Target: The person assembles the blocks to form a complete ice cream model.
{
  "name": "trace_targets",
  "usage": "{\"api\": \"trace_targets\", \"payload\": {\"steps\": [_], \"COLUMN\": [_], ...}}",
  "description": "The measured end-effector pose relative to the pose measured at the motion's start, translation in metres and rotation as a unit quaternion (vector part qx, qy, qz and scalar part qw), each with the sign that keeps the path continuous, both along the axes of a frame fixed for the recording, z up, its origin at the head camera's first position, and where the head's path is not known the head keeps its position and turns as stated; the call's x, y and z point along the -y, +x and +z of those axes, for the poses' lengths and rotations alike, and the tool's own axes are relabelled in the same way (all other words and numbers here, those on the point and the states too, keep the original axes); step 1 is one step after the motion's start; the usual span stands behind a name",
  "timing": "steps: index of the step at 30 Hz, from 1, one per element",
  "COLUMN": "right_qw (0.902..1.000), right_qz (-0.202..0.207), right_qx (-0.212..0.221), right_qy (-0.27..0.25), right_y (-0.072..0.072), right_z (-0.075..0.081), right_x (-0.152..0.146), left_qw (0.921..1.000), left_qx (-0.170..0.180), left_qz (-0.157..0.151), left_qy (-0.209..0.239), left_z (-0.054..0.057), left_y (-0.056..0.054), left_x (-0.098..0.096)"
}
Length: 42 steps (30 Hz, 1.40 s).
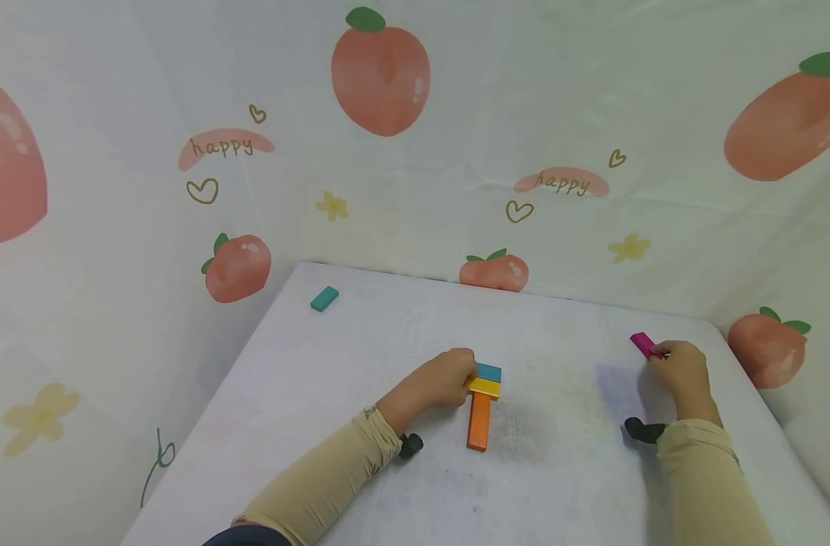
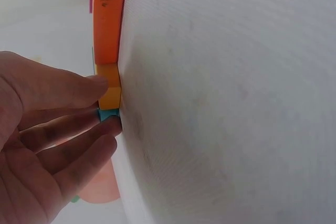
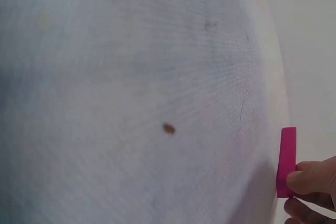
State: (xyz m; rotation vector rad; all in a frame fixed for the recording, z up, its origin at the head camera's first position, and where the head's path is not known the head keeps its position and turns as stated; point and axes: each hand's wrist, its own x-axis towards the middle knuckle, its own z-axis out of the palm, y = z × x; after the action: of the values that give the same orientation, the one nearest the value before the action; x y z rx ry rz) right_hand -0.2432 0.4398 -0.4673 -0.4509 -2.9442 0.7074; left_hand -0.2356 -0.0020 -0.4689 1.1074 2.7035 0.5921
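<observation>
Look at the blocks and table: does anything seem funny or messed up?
Yes, a little. The orange block has small dark marks on one face, and there's a brown speck on the white table. Both stand out against plain colour, maybe dirt or wear.

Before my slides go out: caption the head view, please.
Left grip on the yellow block between blue block and orange block; right grip holding magenta block.

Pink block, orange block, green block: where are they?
Pink block [image 3: 287,153]: right wrist view, its long face.
Orange block [image 1: 479,423]: head view, its top face.
Green block [image 1: 325,298]: head view, its top face.
</observation>
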Motion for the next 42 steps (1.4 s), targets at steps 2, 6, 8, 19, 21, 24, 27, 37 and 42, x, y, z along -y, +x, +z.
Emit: {"api": "trace_targets", "payload": {"steps": [2,6,8,19,21,24,27,37,42], "right_qw": [1.0,0.9998,0.9998,0.9999,0.9998,0.9997,0.9991,0.9975,0.9963], "right_qz": [-0.006,-0.01,-0.008,0.01,0.013,0.023,0.041,0.07,0.085], "right_qx": [0.005,0.016,0.016,0.01,0.011,0.006,-0.007,-0.004,-0.005], "right_qy": [-0.004,-0.006,-0.004,-0.008,-0.012,-0.008,0.004,0.009,0.013], "right_y": [-0.001,-0.002,-0.002,0.002,0.002,0.002,0.003,0.001,0.0], "right_z": [0.0,0.001,0.002,0.001,0.001,0.001,0.003,0.005,0.005], "right_x": [0.0,0.003,0.005,0.012,0.013,0.015,0.018,0.033,0.042], "left_qw": [1.0,0.9999,0.9999,0.9995,0.9994,0.9993,0.9991,0.9989,0.9992], "left_qx": [0.002,0.009,0.011,0.021,0.022,0.024,0.026,0.023,0.021], "left_qz": [0.001,0.007,0.01,0.021,0.023,0.025,0.028,0.033,0.029], "left_qy": [-0.001,-0.005,-0.006,-0.014,-0.014,-0.015,-0.017,-0.023,-0.019], "left_z": [0.0,0.0,0.0,0.002,0.002,0.001,0.001,0.002,0.002], "left_y": [0.0,0.001,0.001,0.003,0.003,0.003,0.003,0.002,0.003], "left_x": [0.0,-0.001,-0.001,-0.002,-0.002,-0.003,-0.004,-0.005,-0.005]}}
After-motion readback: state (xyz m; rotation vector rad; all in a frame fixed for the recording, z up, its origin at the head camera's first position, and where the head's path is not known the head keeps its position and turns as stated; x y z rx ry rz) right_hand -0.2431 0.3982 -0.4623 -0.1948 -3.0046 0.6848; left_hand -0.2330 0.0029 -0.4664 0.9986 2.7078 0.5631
